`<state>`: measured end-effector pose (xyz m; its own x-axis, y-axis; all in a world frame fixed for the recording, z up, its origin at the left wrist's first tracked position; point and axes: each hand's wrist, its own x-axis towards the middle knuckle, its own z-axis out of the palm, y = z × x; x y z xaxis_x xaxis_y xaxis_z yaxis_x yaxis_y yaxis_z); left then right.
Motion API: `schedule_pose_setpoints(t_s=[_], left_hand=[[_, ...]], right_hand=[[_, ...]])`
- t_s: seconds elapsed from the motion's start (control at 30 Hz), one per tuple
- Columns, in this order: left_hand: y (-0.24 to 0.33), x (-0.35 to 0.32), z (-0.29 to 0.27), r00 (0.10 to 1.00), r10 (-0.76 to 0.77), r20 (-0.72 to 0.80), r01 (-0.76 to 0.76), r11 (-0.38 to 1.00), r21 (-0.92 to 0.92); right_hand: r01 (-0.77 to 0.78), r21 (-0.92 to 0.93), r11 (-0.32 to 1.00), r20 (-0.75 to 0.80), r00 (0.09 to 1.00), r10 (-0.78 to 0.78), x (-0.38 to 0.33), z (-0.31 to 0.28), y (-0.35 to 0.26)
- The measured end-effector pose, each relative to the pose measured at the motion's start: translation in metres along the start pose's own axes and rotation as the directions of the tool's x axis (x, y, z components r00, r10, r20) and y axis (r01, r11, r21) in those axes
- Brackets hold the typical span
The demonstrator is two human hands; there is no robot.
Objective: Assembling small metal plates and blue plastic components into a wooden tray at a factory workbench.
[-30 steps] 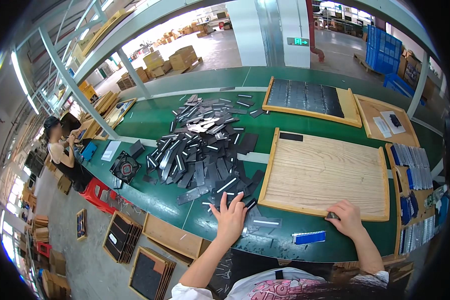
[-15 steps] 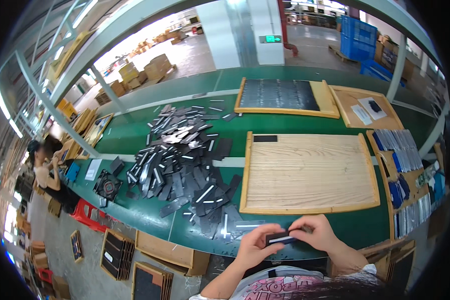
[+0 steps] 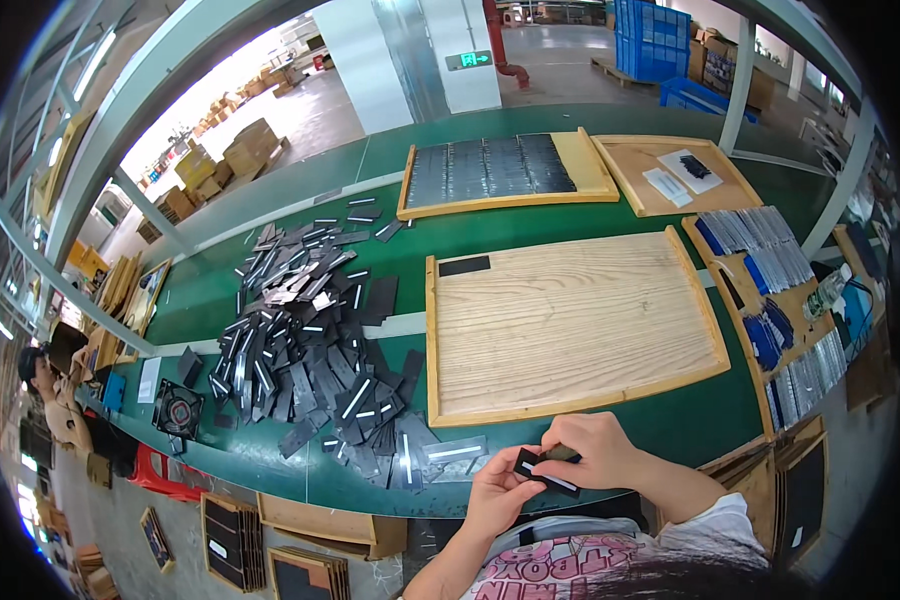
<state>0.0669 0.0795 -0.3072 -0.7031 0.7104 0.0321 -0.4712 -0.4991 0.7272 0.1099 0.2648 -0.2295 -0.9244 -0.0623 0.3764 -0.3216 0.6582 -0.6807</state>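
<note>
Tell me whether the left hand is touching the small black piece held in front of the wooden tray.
Touching. The head view shows the left hand with its fingertips on the left end of the black piece, while the right hand grips it from above.

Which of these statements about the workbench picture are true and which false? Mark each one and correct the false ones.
1. Both hands hold one small black rectangular piece. True; left hand, right hand.
2. The large pale wooden tray is full of black pieces. False: only one black piece lies in its far left corner.
3. The heap of black pieces with white strips lies left of that tray. True.
4. The table top is red. False: it is green.
</note>
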Motion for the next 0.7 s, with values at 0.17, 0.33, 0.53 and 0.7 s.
schedule_pose_setpoints(t_s=[0.17, 0.33, 0.53, 0.7], left_hand=[[0.019, 0.012, -0.016, 0.978, 0.089, -0.188, -0.118, 0.982, -0.146], [0.047, 0.018, -0.021, 0.937, 0.242, -0.251, -0.266, 0.962, -0.065], [0.039, 0.025, -0.008, 0.959, 0.224, -0.173, -0.236, 0.971, -0.051], [0.037, 0.028, -0.005, 0.962, 0.192, -0.194, -0.206, 0.977, -0.052]], right_hand=[[0.130, 0.317, 0.939, 0.118, 0.977, -0.175, -0.023, -0.001, -0.008], [0.046, 0.039, 0.998, 0.153, 0.987, -0.051, -0.045, -0.002, 0.012], [0.127, -0.220, 0.967, 0.037, 0.992, -0.122, -0.038, 0.000, 0.035], [0.142, -0.236, 0.961, 0.067, 0.989, -0.130, -0.040, 0.007, 0.041]])
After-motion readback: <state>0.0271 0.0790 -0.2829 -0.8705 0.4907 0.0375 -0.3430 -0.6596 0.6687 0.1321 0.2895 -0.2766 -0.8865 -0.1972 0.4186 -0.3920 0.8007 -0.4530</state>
